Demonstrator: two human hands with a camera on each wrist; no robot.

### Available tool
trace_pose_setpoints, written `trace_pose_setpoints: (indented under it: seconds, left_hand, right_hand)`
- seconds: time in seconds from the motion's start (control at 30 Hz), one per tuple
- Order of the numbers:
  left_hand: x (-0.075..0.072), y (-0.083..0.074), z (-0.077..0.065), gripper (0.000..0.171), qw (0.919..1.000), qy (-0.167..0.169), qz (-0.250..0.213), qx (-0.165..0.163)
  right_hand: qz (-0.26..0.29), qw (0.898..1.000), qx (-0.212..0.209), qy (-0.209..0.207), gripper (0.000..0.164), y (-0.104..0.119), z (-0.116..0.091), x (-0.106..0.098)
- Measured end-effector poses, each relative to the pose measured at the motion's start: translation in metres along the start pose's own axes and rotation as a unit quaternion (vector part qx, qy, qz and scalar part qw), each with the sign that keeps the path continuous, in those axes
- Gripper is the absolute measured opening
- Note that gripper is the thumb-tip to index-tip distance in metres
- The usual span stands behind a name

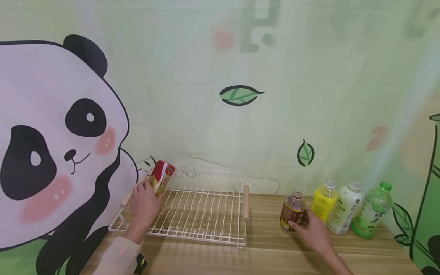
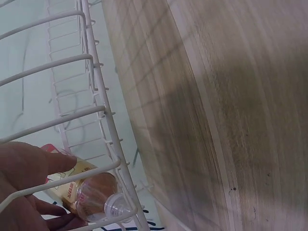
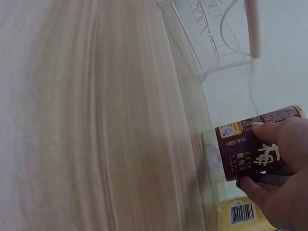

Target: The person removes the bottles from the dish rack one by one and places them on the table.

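Observation:
At the left end of a white wire dish rack (image 1: 220, 240), my left hand (image 1: 146, 202) grips a plastic bottle (image 1: 163, 175) with a red and yellow label. The bottle is upside down and tilted, its clear neck (image 2: 115, 207) pointing down inside the rack's wires. To the right of the rack, my right hand (image 1: 314, 233) holds a plum drink bottle (image 1: 288, 214) around its dark brown label, thumb on the front. That bottle stands upright at the tabletop, its clear base (image 3: 211, 149) at the wood.
Close to the right hand stand a yellow bottle (image 1: 323, 200), a white bottle (image 1: 343, 208) and a green bottle (image 1: 372, 210) in a row. The rack has a wooden handle (image 1: 246, 202) on its right side. Behind the wooden table (image 1: 261, 256) hangs a panda-print backdrop (image 1: 51, 95).

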State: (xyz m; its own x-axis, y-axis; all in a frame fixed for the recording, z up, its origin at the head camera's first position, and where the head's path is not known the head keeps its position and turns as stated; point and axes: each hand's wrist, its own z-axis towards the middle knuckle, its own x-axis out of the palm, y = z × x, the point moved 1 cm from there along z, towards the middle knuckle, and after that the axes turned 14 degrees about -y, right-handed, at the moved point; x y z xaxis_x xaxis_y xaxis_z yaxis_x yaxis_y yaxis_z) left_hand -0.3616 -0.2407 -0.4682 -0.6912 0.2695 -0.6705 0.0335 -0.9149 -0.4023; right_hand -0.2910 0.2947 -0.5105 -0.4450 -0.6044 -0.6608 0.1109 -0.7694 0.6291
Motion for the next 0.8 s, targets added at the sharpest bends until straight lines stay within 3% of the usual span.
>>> trace_pose_setpoints:
  seconds: [0.23,0.47,0.8]
  left_hand:
    - [-0.0028,-0.0008,-0.0020,0.072,0.9996,0.003,0.024,0.012]
    - [-0.0006,0.0017,-0.0031,0.069,0.9996,-0.002,0.024,0.014]
    - [-0.0002,0.0029,-0.0052,0.054,0.9992,0.028,0.029,0.003]
  right_hand:
    - [0.006,1.000,0.010,-0.004,0.068,-0.0005,-0.0024,-0.0024]
    - [-0.024,1.000,0.003,-0.014,0.069,0.0023,-0.0041,-0.0035]
    - [-0.032,0.999,0.011,-0.001,0.069,0.0051,-0.0052,-0.0048]
